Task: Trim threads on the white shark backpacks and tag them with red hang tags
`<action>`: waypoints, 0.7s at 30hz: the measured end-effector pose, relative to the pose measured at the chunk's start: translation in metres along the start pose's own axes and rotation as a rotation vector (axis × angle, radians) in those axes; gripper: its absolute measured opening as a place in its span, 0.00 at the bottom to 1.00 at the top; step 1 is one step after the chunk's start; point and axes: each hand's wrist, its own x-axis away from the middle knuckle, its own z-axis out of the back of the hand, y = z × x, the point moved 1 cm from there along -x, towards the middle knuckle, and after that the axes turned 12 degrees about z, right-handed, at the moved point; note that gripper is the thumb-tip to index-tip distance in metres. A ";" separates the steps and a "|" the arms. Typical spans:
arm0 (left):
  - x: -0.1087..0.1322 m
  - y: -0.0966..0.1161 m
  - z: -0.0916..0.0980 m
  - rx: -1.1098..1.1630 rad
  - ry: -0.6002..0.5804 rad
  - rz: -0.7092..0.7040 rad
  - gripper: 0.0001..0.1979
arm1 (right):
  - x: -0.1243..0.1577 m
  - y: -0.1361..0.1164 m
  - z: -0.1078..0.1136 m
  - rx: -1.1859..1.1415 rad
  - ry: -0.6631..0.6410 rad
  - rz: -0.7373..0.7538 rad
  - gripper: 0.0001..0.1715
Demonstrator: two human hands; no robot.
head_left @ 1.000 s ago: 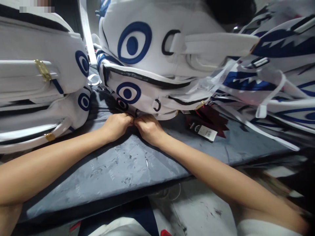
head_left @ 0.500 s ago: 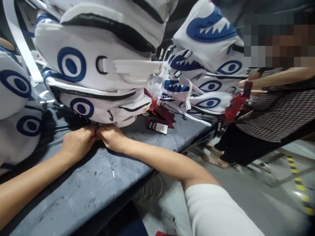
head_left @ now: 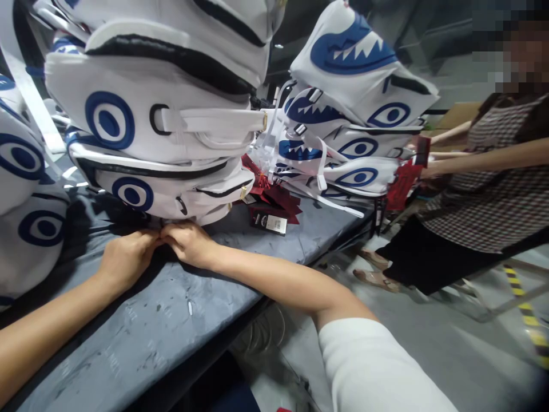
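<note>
My left hand (head_left: pixel 124 258) and my right hand (head_left: pixel 187 241) meet knuckle to knuckle on the grey table (head_left: pixel 180 309), both with fingers curled and pinched together. Their fingertips press at the bottom edge of the lowest white backpack (head_left: pixel 171 191) with blue eye prints, in a stack of such bags. What the fingers pinch is hidden between them and too small to name. My right arm wears a white sleeve (head_left: pixel 377 372).
More white and blue bags are piled at the left (head_left: pixel 30 189) and at the back right (head_left: pixel 360 114). Dark red hang tags (head_left: pixel 270 200) lie on the table. A person in a checked shirt (head_left: pixel 493 189) stands at the right, arms reaching to the bags.
The view has swung to the right, bringing the other person and the floor into sight. My hands stay pinched together at the same spot under the bag stack.
</note>
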 end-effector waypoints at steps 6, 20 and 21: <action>0.002 0.005 0.008 -0.076 -0.011 0.105 0.16 | 0.000 -0.002 0.000 -0.035 0.021 -0.057 0.11; -0.001 0.007 0.002 0.013 -0.084 0.014 0.12 | 0.005 0.001 -0.001 -0.100 0.161 -0.008 0.08; -0.001 0.009 0.003 -0.009 -0.084 0.047 0.12 | 0.006 0.002 -0.001 -0.105 0.174 -0.009 0.08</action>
